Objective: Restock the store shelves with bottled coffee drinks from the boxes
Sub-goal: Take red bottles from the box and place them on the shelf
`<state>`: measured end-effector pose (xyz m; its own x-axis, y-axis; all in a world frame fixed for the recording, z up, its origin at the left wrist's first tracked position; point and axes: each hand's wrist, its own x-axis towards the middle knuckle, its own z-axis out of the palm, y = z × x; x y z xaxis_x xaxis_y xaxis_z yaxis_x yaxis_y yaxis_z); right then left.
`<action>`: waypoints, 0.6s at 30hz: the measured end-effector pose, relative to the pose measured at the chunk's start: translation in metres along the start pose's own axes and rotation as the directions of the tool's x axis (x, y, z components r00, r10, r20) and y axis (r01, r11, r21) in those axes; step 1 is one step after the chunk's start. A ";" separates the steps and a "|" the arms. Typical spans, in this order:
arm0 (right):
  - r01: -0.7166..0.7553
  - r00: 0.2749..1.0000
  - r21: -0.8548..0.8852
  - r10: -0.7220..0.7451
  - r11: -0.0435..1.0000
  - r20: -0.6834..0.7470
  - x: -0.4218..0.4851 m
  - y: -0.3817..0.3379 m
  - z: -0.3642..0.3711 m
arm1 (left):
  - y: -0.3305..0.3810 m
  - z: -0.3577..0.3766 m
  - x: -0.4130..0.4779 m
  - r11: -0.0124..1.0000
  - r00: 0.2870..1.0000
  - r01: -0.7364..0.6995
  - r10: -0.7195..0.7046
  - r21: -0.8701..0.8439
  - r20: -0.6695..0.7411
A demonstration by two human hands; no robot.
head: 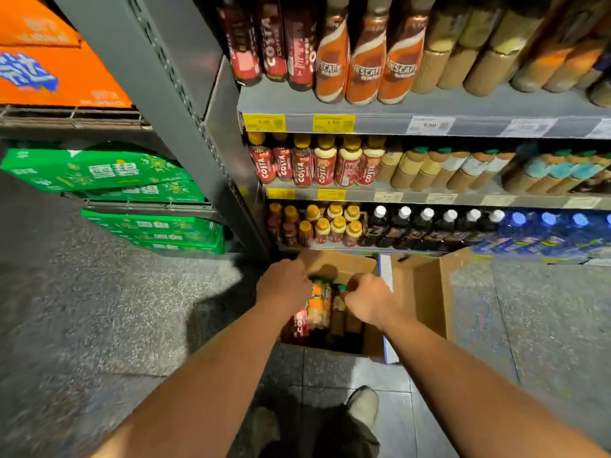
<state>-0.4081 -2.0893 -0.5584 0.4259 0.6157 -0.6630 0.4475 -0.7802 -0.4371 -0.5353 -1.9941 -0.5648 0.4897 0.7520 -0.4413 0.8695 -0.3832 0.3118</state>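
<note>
Both hands reach down into an open cardboard box (344, 262) that stands on the floor (99, 309) right against the foot of the shelving, below the left end of the lowest shelf (334, 248). The left hand (284, 289) has its fingers curled over the green-capped top of an orange-labelled bottle (320, 304), which stands in the left part of the box, beside a red Costa bottle (299, 325) lower at the box's left wall. The right hand (367, 302) is curled down over the dark bottles (344, 320) in the right part of the box; blur hides whether it grips one. A brown cardboard panel (426, 292) rises just right of the box; I cannot tell whether it is a flap or a second box. On the lowest shelf, gold-capped coffee bottles (330, 223) fill the left end, then black bottles with white caps (426, 226), then blue-capped bottles (545, 226) toward the right. The middle shelf holds a row of Costa bottles (307, 163) at its left end, and the top shelf holds Nescafé bottles (363, 61) near the left. Yellow price tags (264, 122) sit on the shelf's front edge. Left of the upright, green cartons (99, 170) are stacked below orange cartons (49, 61). A shoe (363, 404) shows on the floor near the box's front edge.
</note>
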 end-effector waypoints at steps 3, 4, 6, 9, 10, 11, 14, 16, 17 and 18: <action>-0.054 0.998 0.049 0.052 0.997 0.025 0.032 0.023 0.023 | -0.005 0.047 0.020 0.995 0.999 0.052 -0.052 -0.083 -0.006; -0.071 0.997 0.063 0.069 0.996 0.031 0.043 0.030 0.034 | -0.007 0.065 0.027 0.990 0.997 0.071 -0.071 -0.122 -0.001; -0.101 0.994 0.079 0.096 0.992 0.057 0.066 0.046 0.062 | -0.012 0.103 0.041 0.977 0.991 0.128 -0.122 -0.170 0.045; -0.107 0.986 0.098 0.093 0.989 0.138 0.100 0.073 0.112 | -0.031 0.165 0.061 0.954 0.975 0.207 -0.182 -0.216 0.129; -0.106 0.984 0.091 0.091 0.990 0.151 0.112 0.082 0.128 | -0.039 0.184 0.068 0.946 0.969 0.228 -0.197 -0.231 0.147; -0.112 0.984 0.089 0.098 0.990 0.151 0.124 0.090 0.141 | -0.047 0.201 0.076 0.938 0.963 0.250 -0.215 -0.240 0.161; -0.191 0.972 0.117 0.171 0.975 0.163 0.157 0.114 0.177 | -0.069 0.244 0.098 0.893 0.926 0.367 -0.323 -0.262 0.195; -0.243 0.959 0.136 0.218 0.960 0.181 0.174 0.128 0.200 | -0.080 0.266 0.111 0.837 0.879 0.472 -0.425 -0.275 0.216; -0.268 0.953 0.152 0.239 0.951 0.189 0.181 0.133 0.210 | -0.085 0.277 0.117 0.804 0.851 0.523 -0.472 -0.283 0.232; -0.304 0.943 0.179 0.269 0.936 0.196 0.187 0.137 0.218 | -0.089 0.287 0.123 0.766 0.819 0.572 -0.513 -0.292 0.259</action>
<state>-0.4388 -2.1053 -0.8747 0.3674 0.3490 -0.8621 0.1485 -0.9370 -0.3161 -0.5335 -2.0216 -0.8881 -0.0279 0.6730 -0.7392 0.9274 0.2935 0.2321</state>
